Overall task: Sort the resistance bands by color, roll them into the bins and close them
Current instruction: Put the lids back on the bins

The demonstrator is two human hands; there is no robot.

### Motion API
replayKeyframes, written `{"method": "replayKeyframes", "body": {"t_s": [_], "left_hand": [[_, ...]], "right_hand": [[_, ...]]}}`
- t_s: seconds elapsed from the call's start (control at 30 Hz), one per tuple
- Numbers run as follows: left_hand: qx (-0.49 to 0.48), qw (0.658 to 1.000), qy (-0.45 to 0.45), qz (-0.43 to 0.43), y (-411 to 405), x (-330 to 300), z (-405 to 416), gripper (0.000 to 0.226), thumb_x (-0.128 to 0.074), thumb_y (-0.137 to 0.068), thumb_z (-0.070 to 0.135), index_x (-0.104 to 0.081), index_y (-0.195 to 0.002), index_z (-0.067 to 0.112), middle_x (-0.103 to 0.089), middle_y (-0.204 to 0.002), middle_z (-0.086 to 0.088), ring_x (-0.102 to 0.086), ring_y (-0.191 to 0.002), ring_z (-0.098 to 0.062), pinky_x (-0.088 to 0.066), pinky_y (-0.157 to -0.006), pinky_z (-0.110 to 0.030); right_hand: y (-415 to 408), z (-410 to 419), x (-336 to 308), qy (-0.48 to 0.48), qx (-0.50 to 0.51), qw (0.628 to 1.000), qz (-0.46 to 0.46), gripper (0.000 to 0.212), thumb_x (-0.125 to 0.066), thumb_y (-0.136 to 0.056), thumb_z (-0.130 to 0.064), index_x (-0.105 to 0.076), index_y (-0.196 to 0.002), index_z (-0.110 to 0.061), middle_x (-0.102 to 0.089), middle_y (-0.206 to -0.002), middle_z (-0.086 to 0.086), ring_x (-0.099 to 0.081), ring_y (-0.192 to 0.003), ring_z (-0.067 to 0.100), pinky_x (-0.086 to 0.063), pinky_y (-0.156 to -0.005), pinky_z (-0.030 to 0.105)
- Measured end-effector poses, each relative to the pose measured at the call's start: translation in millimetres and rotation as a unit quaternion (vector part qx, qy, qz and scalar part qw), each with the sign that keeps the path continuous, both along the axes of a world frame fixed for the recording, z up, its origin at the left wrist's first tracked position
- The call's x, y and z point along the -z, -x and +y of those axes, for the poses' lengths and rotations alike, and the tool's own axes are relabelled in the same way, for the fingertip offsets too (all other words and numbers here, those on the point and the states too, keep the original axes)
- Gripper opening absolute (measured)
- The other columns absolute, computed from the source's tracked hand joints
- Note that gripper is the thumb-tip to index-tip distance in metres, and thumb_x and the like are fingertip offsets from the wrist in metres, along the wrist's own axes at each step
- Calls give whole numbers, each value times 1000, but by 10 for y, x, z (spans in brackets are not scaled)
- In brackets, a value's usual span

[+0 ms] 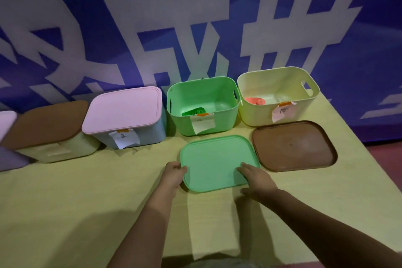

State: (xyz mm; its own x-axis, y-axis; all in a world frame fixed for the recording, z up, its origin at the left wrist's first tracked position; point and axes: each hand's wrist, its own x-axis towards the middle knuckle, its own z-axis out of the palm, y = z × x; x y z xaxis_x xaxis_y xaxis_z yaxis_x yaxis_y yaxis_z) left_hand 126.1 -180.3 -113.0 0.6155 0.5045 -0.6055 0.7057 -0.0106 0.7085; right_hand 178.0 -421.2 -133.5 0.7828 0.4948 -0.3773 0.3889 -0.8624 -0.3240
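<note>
Behind everything hangs a big blue banner with huge white signs on it, and in front lies a flat yellow table.

Far over at nine o'clock sits a purple plastic bin with a pale lid, only partly in the picture. Next to it is a pale yellow bin with a brown lid, shut tight. Then comes a light blue bin with a pink lid, also shut, with a paper tag on its front.

Near the middle, the left hand curls its fingers round the left edge of a flat green plastic lid and holds it. This lid lies on the table just in front of the open green plastic bin at twelve o'clock. Inside that bin lies a rolled green band.

The right hand holds the lid's right corner, fingers on top and thumb under the near edge.

At one o'clock stands an open pale yellow bin with a rolled orange band inside. A flat brown plastic lid lies on the table in front of it, just beside the green lid.
</note>
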Motion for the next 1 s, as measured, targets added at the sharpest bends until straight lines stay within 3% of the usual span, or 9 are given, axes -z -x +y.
{"method": "replayKeyframes", "body": {"t_s": [0.07, 0.13, 0.23, 0.37, 0.5, 0.63, 0.73, 0.8, 1.0], "left_hand": [[-15, 999, -9, -33, 88, -25, -29, 46, -58, -92, 13, -42, -134, 20, -56, -128, -18, -55, -115, -39, -47, -91, -48], [-21, 996, 23, -78, 135, -65, -30, 57, -56, -91, 7, -38, -140, 31, -56, -127, -12, -59, -107, -36, -53, -70, -32], [-55, 988, 66, -125, 136, -185, 30, 49, -52, -91, 0, -52, -133, 26, -63, -102, -11, -56, -69, -24, -37, -44, -18], [-48, 987, 21, -151, 116, -433, 167, 18, -52, -95, 18, -70, -97, 19, -63, -94, -11, -51, -73, -22, -36, -59, -28], [51, 983, -8, -179, 86, -767, 200, 61, -34, -91, 58, -59, -119, 11, -52, -82, -13, -53, -78, -22, -41, -73, -32], [129, 966, -80, -208, 77, -776, 220, 31, -60, -91, 30, -58, -120, 20, -47, -79, 2, -53, -68, 4, -40, -60, -12], [137, 966, -60, -211, 61, -663, 315, 37, -71, -83, 34, -63, -118, 29, -59, -119, -4, -58, -102, -6, -49, -86, -24], [91, 966, 20, -241, -26, -608, 338, 29, -65, -89, 20, -62, -117, 24, -65, -122, -1, -60, -113, -19, -48, -96, -37], [4, 950, 116, -289, -396, -775, 372, 34, -48, -95, 2, -56, -125, 15, -69, -114, -3, -67, -100, -17, -57, -76, -32]], "right_hand": [[-11, -74, 8, -27, 0, 999, -21, 73, -68, -81, -29, -33, -145, -23, -29, -154, 1, -33, -138, 18, -25, -110, 24], [-20, -145, 22, -66, 8, 997, -30, 71, -69, -81, -28, -35, -144, -23, -37, -150, 0, -38, -134, 18, -27, -108, 24], [-23, -204, -26, -136, 0, 990, -40, 61, -67, -84, -31, -41, -140, -25, -47, -143, -4, -44, -128, 14, -29, -104, 21], [-74, -155, -298, -293, 57, 953, -57, 43, -70, -84, -26, -58, -126, -24, -63, -121, -6, -56, -109, 7, -36, -90, 12], [-304, -3, -667, -437, 167, 883, -36, 29, -73, -81, -19, -63, -106, -32, -66, -102, -7, -60, -98, 11, -48, -84, 22], [-563, 160, -1000, -512, 209, 833, -6, 19, -71, -82, -16, -63, -90, -31, -66, -97, -6, -62, -91, 13, -52, -78, 21], [-818, 189, -1233, -508, 205, 836, -10, 14, -71, -82, -12, -64, -92, -18, -63, -93, -4, -57, -82, 6, -44, -64, 4], [-1007, 227, -1359, -504, 205, 839, -18, 16, -73, -80, -14, -66, -94, -15, -64, -94, -2, -59, -83, 9, -47, -68, 9], [-1321, 301, -1429, -468, 271, 838, -77, 69, -71, -82, -32, -37, -140, -15, -45, -135, 3, -45, -122, 17, -41, -99, 35]]}}
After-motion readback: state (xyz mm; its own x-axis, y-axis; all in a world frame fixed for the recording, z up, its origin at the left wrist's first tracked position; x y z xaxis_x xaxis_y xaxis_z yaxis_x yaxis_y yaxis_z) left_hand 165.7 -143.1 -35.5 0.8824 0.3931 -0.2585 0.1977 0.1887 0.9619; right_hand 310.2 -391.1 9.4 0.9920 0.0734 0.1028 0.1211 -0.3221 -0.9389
